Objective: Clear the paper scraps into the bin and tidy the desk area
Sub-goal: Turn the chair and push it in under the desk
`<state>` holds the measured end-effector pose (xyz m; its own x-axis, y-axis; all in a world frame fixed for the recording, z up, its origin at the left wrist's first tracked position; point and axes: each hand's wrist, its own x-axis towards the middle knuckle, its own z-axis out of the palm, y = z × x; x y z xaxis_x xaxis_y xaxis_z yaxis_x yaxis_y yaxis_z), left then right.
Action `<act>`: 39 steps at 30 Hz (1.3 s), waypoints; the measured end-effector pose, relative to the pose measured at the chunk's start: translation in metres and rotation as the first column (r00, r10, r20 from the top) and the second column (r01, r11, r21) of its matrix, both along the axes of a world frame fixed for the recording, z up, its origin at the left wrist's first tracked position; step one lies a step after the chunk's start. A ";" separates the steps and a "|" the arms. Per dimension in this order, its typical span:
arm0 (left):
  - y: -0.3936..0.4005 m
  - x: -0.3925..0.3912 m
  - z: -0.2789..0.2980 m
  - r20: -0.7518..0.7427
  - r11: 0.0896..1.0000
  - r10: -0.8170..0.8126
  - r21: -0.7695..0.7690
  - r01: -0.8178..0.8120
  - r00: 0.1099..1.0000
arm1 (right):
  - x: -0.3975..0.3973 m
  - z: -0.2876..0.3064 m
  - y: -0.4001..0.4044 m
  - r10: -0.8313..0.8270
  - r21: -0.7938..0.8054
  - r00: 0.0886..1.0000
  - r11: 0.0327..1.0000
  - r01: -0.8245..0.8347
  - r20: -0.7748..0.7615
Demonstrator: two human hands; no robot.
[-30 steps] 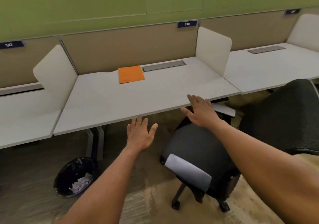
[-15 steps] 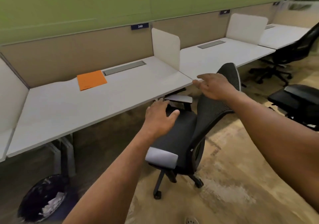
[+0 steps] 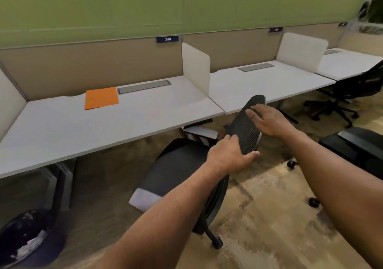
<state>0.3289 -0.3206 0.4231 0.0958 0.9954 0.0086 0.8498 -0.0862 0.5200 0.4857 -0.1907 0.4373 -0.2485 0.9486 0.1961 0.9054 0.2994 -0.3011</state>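
Both hands grip the chair backrest point(image 3: 246, 130): left hand point(image 3: 230, 157) clamped on its lower edge, right hand point(image 3: 269, 121) flat near the top. Label point(image 3: 167, 39) reads "248". Orange paper point(image 3: 101, 98) lies on the table point(image 3: 103, 128); bin point(image 3: 27, 241) holds scraps underneath.

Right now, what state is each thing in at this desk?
Left hand: gripping the backrest's lower edge.
Right hand: flat on the backrest, fingers spread.
Office chair: beside desk 248, not tucked under.
Orange paper: flat on the desk, near the back panel.
Bin: on the floor, holds paper scraps.
Desk: no scraps visible.
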 end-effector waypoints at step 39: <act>-0.109 -0.229 -0.042 -0.311 0.939 0.342 0.093 -0.330 0.887 | -0.054 -0.078 -0.093 -0.026 -0.057 0.999 0.998 0.028 0.033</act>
<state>0.1004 -0.4291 0.3810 -0.2404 0.9680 0.0714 0.9505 0.2199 0.2197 0.4316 -0.2837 0.3590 -0.2280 0.9644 0.1338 0.9223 0.2580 -0.2877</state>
